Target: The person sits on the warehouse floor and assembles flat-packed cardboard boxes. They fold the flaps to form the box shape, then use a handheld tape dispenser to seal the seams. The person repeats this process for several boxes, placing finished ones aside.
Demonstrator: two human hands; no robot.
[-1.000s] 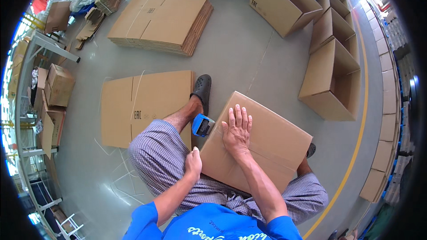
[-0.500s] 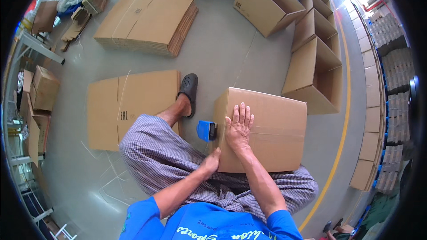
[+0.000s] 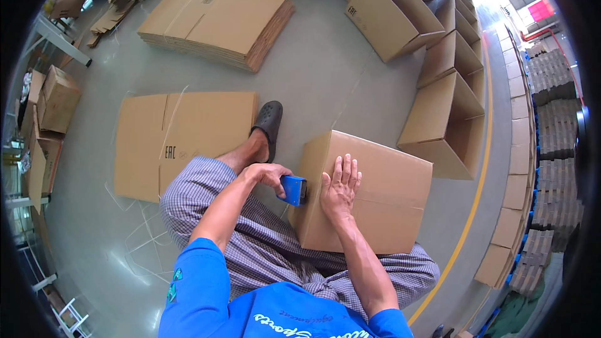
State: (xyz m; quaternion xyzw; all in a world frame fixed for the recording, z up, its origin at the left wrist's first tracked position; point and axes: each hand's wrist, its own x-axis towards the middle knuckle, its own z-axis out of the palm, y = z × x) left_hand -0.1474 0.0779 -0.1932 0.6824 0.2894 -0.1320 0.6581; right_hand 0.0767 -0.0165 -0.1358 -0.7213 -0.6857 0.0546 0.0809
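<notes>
A closed cardboard box (image 3: 393,178) rests on its side between my legs, partly over my right leg. My right hand (image 3: 340,189) lies flat on its upper face near the left edge, fingers stretched out and holding nothing. Just left of the box, my left hand (image 3: 267,176) is wrapped round a blue tape dispenser (image 3: 292,190). The dispenser's dark front end is up against the box's left face. A faint strip of tape seems to run across the box's upper face.
Flattened cartons (image 3: 210,106) lie beside my dark clog (image 3: 268,122), and a strapped carton stack (image 3: 216,15) stands beyond. Open boxes (image 3: 432,112) line the far right, beside a yellow floor line (image 3: 474,218). Loose straps litter the floor at left.
My left hand has moved from the box's lower left corner up to the tape dispenser and closed on it. My right hand stays flat on the box.
</notes>
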